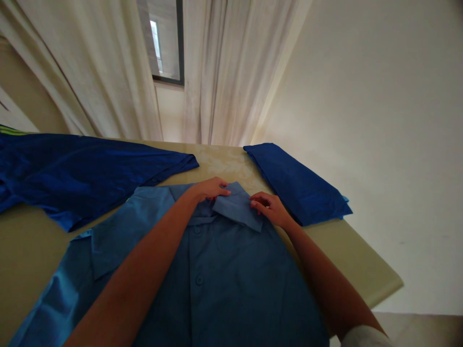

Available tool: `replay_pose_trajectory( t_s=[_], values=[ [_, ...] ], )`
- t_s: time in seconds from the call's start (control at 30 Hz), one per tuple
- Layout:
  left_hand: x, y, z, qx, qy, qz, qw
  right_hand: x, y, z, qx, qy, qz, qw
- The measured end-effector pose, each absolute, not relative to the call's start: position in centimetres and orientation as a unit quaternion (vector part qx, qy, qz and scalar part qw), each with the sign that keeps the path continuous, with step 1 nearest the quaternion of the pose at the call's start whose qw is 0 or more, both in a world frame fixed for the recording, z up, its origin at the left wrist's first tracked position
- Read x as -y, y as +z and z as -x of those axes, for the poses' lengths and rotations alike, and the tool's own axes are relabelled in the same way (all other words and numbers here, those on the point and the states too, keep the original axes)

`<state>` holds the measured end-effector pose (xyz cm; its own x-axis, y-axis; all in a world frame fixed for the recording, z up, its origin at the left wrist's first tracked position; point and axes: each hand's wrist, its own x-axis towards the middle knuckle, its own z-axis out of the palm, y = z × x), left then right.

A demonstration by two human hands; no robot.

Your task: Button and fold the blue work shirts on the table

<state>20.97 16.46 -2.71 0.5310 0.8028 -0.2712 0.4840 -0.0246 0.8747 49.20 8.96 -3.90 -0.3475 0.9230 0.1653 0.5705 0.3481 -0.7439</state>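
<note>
A blue button-up shirt (238, 279) lies front up across the near part of the table, its buttons running down the placket. My left hand (211, 189) pinches the shirt's collar (237, 205) at its inner edge, thumb on top and fingers curled. On the collar's right side, my right hand (271, 207) has its fingers bent and closed on the cloth by the collar edge. The collar leaf between both hands lies folded down toward me. My left forearm hides part of the shirt's left front.
Dark blue garment (101, 168) with yellow-green stripes is spread at the left back of the table (365, 262). A folded dark blue garment (296, 183) lies at the right, by the table's edge. Behind are curtains (231, 72) and a window; a white wall (390, 120) stands right.
</note>
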Motion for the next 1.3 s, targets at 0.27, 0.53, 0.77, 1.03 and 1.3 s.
replay_pose_trajectory(
  t_s=[0.27,0.53,0.77,1.03,1.3],
  values=[
    [-17.8,-2.3,-19.4,-0.48,0.134,-0.789,0.36,-9.6,-4.2,-49.0,0.718,0.257,0.526,0.376],
    [-18.1,-3.1,-20.1,-0.533,0.08,-0.805,0.246,-9.8,-5.3,-49.9,0.75,0.27,0.509,0.324],
    [-17.4,-2.9,-21.4,-0.521,0.121,-0.812,0.231,-9.6,-4.6,-49.3,0.813,0.18,0.494,0.25],
    [-17.1,-3.8,-23.4,-0.52,0.143,-0.804,0.25,-10.0,-4.8,-50.0,0.769,0.246,0.53,0.257],
    [-16.4,-3.9,-23.6,-0.504,0.116,-0.816,0.257,-10.4,-4.8,-50.9,0.778,0.201,0.548,0.233]
  ],
)
